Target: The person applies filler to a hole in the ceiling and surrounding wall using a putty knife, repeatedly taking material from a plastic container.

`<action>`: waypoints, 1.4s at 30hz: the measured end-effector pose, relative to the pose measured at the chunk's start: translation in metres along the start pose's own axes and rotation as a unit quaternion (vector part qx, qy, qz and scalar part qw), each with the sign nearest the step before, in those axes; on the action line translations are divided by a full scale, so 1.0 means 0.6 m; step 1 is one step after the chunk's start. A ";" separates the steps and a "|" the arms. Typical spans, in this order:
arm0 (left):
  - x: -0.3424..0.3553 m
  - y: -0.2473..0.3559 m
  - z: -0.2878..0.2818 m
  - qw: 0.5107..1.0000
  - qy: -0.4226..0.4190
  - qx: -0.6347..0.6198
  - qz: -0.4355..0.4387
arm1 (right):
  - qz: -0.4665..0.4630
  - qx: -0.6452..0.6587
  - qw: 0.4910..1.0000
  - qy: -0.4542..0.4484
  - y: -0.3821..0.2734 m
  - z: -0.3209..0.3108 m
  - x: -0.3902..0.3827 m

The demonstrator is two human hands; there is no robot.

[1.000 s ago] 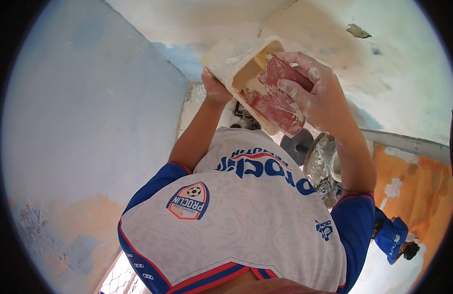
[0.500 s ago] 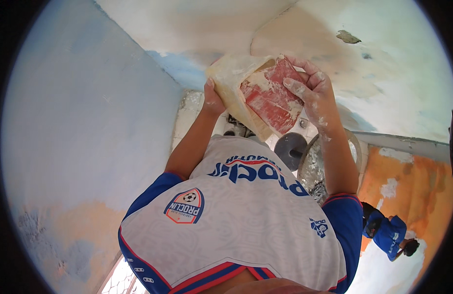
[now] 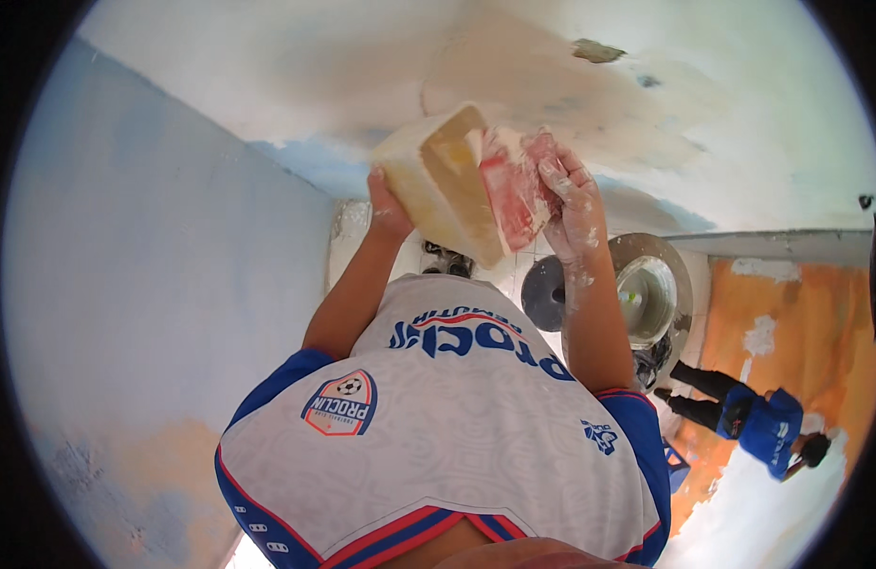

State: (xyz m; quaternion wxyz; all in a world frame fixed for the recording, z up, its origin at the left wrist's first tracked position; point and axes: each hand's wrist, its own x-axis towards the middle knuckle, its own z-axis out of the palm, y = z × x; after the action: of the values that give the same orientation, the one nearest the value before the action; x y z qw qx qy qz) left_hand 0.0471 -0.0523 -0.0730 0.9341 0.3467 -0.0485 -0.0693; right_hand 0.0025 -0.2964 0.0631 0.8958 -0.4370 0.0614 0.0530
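My left hand (image 3: 391, 203) grips the side of a cream plastic container (image 3: 414, 185), its open top tilted toward the right and its inside smeared pale yellow. My right hand (image 3: 575, 204), dusted with white material, holds a red flat scraper (image 3: 511, 194) streaked with pale paste at the container's right rim. My thumb lies on the red piece, with the fingers behind it, partly hidden.
Below are my feet (image 3: 443, 261) on pale tiles, a dark round disc (image 3: 538, 302) and a round metal basin (image 3: 647, 299). A co-worker in blue (image 3: 770, 427) is by an orange wall (image 3: 770, 332) with white patches. A pale blue wall (image 3: 154, 294) stands at left.
The container and both hands have shifted left in the picture. The red scraper has come toward the container's right rim, showing more of the inside. More of the basin and co-worker shows.
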 end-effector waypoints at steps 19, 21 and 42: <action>-0.080 0.014 -0.010 0.996 0.087 0.014 -0.007 | -0.433 -0.463 0.614 0.469 -0.057 -0.124 0.143; -0.082 0.026 -0.013 0.998 0.055 0.026 0.010 | -0.491 -0.542 0.472 0.493 -0.041 -0.117 0.181; -0.128 0.068 -0.042 0.992 0.100 0.052 0.059 | -0.591 -0.570 0.459 0.338 0.002 -0.081 0.213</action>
State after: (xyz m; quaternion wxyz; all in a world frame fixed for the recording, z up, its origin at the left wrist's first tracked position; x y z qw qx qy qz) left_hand -0.0214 0.0073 -0.0684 0.9176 0.3963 0.0213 0.0231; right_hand 0.1253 -0.3292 0.0125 0.1729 -0.7656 0.0425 -0.6182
